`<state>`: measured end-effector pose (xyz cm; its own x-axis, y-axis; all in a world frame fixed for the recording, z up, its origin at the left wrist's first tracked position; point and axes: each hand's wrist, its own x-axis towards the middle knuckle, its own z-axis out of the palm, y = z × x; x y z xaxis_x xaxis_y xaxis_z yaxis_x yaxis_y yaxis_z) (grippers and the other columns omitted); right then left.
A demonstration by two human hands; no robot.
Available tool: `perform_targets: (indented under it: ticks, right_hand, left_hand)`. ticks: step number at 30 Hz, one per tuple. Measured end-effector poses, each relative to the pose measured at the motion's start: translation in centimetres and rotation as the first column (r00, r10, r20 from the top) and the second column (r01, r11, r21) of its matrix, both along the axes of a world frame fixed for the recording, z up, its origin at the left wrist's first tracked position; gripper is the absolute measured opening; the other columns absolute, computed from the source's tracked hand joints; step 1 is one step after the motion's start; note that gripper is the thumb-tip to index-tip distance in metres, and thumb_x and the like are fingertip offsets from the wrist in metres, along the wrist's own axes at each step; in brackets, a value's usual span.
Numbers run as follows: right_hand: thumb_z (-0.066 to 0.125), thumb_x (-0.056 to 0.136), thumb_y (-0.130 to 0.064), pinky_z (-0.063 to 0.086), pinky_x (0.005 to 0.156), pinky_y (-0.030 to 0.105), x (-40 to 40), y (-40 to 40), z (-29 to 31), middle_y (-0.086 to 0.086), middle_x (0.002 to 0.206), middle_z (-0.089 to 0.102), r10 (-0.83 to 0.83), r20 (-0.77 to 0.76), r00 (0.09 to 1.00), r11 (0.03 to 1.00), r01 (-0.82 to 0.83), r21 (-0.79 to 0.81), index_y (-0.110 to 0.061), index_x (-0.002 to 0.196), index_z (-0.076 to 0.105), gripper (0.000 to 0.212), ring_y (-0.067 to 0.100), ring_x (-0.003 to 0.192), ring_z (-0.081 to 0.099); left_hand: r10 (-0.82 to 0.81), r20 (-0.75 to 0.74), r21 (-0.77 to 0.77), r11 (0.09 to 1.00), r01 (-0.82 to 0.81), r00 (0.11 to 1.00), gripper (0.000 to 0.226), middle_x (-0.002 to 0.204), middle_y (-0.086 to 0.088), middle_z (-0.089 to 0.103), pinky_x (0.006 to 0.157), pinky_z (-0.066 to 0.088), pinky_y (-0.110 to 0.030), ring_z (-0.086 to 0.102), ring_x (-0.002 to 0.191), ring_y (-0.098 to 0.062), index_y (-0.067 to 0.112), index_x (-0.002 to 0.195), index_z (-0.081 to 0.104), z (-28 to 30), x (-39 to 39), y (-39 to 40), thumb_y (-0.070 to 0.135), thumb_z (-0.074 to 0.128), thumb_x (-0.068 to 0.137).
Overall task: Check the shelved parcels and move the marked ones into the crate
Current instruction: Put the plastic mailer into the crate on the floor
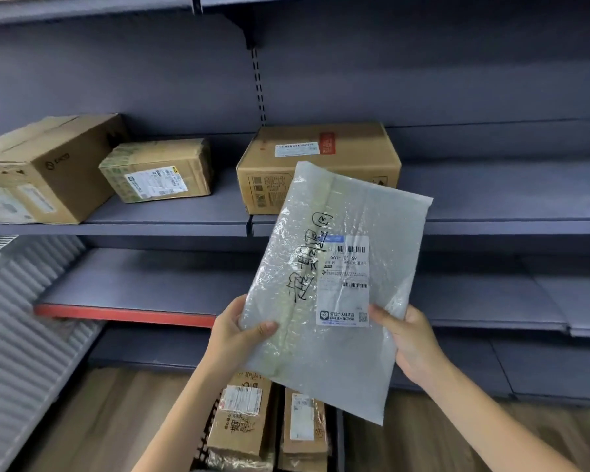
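Above the grey shelf (171,219), where three cardboard boxes (317,165) wait, I hold a bubble mailer (334,287) up in front of me, my left hand (234,330) and right hand (411,338) each gripping a lower edge, thumbs on its face. To check it well I should keep it flat, thumbs off the print. Black handwritten characters run up the middle; the white label (346,281) reads "661-", the rest too small.

A grey bubble mailer (334,274) bearing black handwriting and a white label is tilting upright before the shelf. Three cardboard parcels (317,165) are sitting on that shelf (171,219); more boxes are lying in the crate (203,447) below.
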<state>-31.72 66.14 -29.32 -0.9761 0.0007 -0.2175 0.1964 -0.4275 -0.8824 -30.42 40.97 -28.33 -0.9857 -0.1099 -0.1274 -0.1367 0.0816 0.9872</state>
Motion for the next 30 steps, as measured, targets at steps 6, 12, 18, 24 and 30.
perform_targets:
  ticks: [6, 12, 18, 24, 30]
  right_hand:
    - [0.072, 0.065, -0.007, 0.056, 0.055, 0.027, 2.2, -7.3, -2.3, 0.006, 0.082, 0.075, -0.132, 0.078, 0.988, 0.99, 0.127, 0.064, -0.008, 0.088, 0.066, 0.024, 0.02, 0.071, 0.071]
    - [0.061, 0.08, 0.006, 0.057, 0.058, 0.026, 1.9, -13.1, -4.1, 0.0, 0.074, 0.074, -0.254, 0.099, 0.962, 0.965, 0.246, 0.091, -0.009, 0.087, 0.065, 0.017, 0.015, 0.065, 0.069]
    - [0.056, 0.083, 0.008, 0.056, 0.06, 0.021, 1.0, -13.4, -6.4, -0.006, 0.068, 0.072, -0.393, 0.072, 0.917, 0.905, 0.371, 0.206, -0.011, 0.089, 0.065, 0.022, 0.008, 0.061, 0.067]
    - [0.054, 0.085, 0.007, 0.054, 0.057, 0.016, 2.9, -11.1, -13.0, -0.003, 0.077, 0.072, -0.43, 0.112, 0.896, 0.871, 0.38, 0.312, -0.013, 0.089, 0.066, 0.024, 0.005, 0.062, 0.067]
    - [0.055, 0.083, 0.008, 0.049, 0.05, 0.012, 5.6, -7.8, -19.9, -0.011, 0.062, 0.07, -0.515, 0.202, 0.833, 0.821, 0.412, 0.396, -0.012, 0.087, 0.066, 0.023, 0.001, 0.052, 0.062]
  left_hand:
    - [-0.104, 0.061, 0.024, 0.994, 0.103, 0.993, 0.035, 0.098, -0.002, 0.071, 0.059, 0.054, -0.022, 0.071, 0.08, -0.016, 0.018, 0.108, 0.058, -3.5, 2.0, -6.9, 0.007, 0.071, 0.077]
    - [-0.133, 0.11, 0.04, 0.991, 0.129, 0.985, 0.026, 0.083, 0.001, 0.073, 0.049, 0.05, -0.019, 0.069, 0.066, -0.009, 0.02, 0.103, 0.059, -5.3, 1.2, -13.3, 0.005, 0.064, 0.083]
    - [-0.23, 0.211, 0.034, 0.973, 0.229, 0.95, 0.02, 0.089, -0.011, 0.07, 0.066, 0.053, -0.042, 0.064, 0.073, -0.023, 0.021, 0.097, 0.06, -9.1, 0.9, -14.0, 0.007, 0.064, 0.084]
    - [-0.27, 0.286, 0.084, 0.963, 0.257, 0.919, 0.023, 0.076, 0.004, 0.072, 0.056, 0.048, -0.017, 0.064, 0.064, -0.006, 0.009, 0.1, 0.059, -15.7, 3.1, -11.5, 0.0, 0.065, 0.081]
    - [-0.329, 0.355, 0.0, 0.936, 0.352, 0.875, 0.018, 0.058, 0.018, 0.052, 0.055, 0.036, -0.013, 0.043, 0.053, -0.001, 0.022, 0.084, 0.054, -21.7, 4.1, -8.1, 0.008, 0.064, 0.082]
